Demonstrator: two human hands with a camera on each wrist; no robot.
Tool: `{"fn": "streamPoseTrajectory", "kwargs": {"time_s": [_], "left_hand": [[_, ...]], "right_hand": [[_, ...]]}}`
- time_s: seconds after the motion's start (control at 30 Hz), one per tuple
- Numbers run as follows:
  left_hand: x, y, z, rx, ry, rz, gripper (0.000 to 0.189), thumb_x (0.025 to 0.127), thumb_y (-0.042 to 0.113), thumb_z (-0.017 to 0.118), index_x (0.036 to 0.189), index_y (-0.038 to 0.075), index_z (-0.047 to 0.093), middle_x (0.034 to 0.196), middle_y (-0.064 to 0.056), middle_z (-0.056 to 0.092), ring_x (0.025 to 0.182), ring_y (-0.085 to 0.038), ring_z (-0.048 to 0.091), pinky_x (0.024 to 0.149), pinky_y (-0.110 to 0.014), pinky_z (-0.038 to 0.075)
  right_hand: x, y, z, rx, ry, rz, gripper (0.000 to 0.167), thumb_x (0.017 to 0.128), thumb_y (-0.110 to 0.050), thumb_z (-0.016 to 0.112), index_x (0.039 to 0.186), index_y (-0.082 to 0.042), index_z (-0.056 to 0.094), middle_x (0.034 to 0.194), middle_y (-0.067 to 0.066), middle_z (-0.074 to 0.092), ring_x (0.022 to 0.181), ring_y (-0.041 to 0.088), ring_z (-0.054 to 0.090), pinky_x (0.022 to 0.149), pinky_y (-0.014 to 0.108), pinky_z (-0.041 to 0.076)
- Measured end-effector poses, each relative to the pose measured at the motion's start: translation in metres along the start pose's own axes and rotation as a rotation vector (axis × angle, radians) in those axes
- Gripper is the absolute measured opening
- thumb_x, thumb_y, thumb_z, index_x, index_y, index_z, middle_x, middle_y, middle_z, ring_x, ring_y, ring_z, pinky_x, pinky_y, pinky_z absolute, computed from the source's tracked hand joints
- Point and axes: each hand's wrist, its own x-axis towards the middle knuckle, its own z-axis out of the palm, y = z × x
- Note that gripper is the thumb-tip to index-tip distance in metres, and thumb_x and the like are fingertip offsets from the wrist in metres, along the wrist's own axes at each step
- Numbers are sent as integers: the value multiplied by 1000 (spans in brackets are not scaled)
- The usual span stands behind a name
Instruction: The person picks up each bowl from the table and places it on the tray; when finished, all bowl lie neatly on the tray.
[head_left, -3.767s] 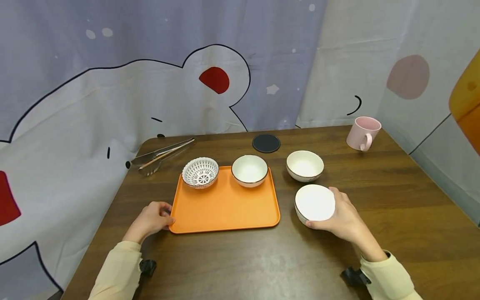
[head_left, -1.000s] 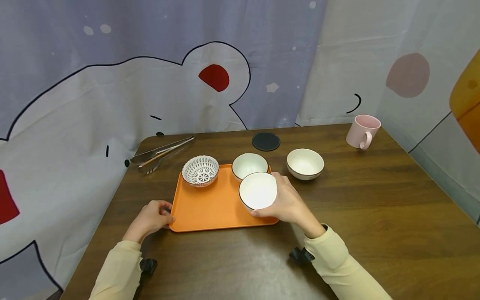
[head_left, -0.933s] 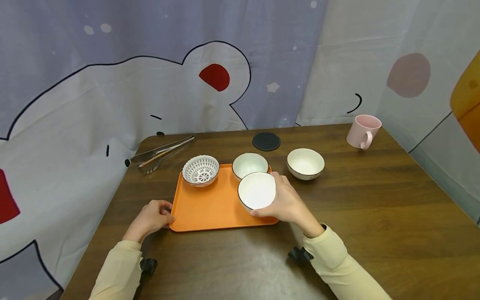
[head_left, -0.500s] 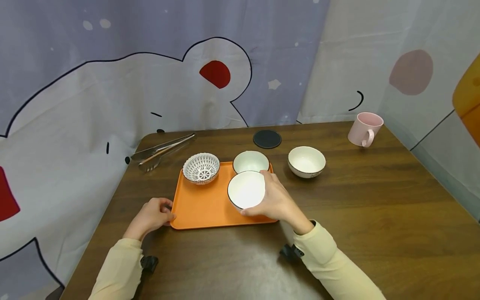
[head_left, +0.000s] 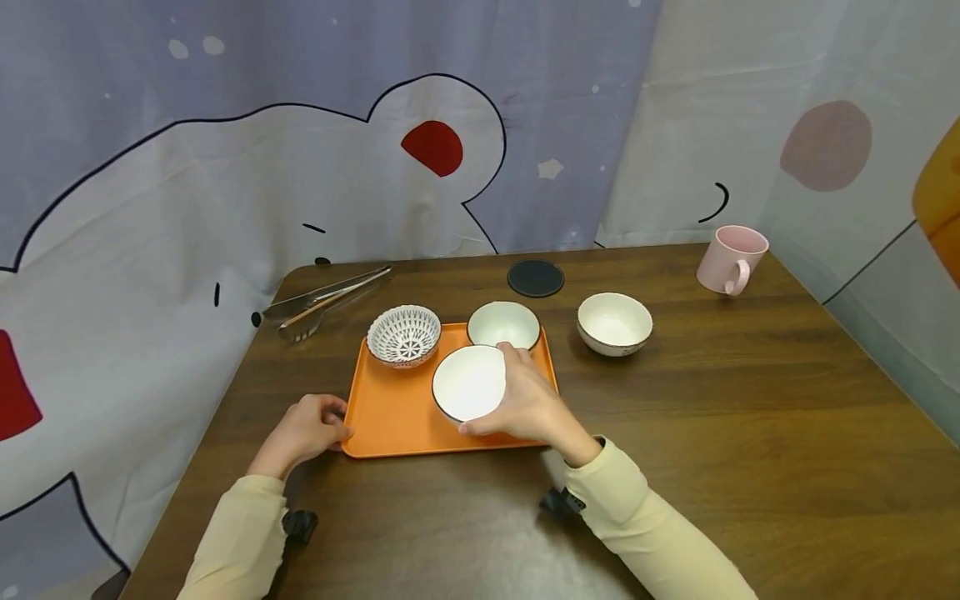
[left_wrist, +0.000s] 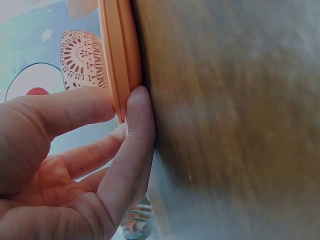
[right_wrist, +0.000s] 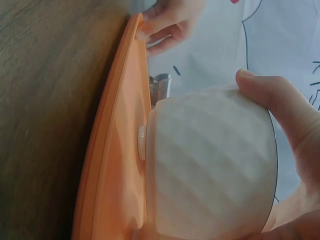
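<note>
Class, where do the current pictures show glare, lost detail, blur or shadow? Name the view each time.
Head view: the held white bowl is overexposed inside, and the table has a pale sheen at the front; left wrist view: the table's grain is blurred; right wrist view: the table is dark beside the orange tray.

The sleeved left forearm (head_left: 238, 529) is slanting from the near left toward the far right. The left hand (head_left: 303, 429) is pinching, its digits (left_wrist: 139, 112) pressing from above and below. The sleeved right forearm (head_left: 648, 521) is slanting from the near right toward the far left. The right hand (head_left: 525, 400) is gripping, its thumb (head_left: 480, 426) curving along the near side.
</note>
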Motion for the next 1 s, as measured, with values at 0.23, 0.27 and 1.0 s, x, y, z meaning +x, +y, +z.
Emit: {"fn": "streamPoseTrajectory", "kwargs": {"time_s": [0.23, 0.27, 1.0], "left_hand": [[-2, -2, -1, 1, 4, 5, 34, 83, 2, 69, 112, -11, 58, 81, -13, 61, 65, -15, 64, 64, -33, 59], [-2, -2, -1, 1, 4, 3, 34, 83, 2, 69, 113, -11, 58, 82, -13, 61, 65, -15, 64, 64, -33, 59], [0, -1, 0, -13, -3, 6, 36, 84, 0, 68, 114, -12, 57, 82, -14, 64, 65, -16, 66, 64, -33, 59]], "right_hand": [[4, -5, 10, -17, -33, 18, 117, 52, -42, 94, 145, -6, 34, 133, 14, 47, 112, 31, 55, 95, 44, 51], [4, -5, 12, -18, -36, 16, 116, 52, -43, 94, 145, -6, 34, 133, 14, 47, 112, 31, 55, 95, 44, 51], [14, -27, 36, 37, -39, -81, 110, 52, -38, 95, 139, -3, 37, 133, 16, 44, 112, 31, 55, 96, 44, 50]]}}
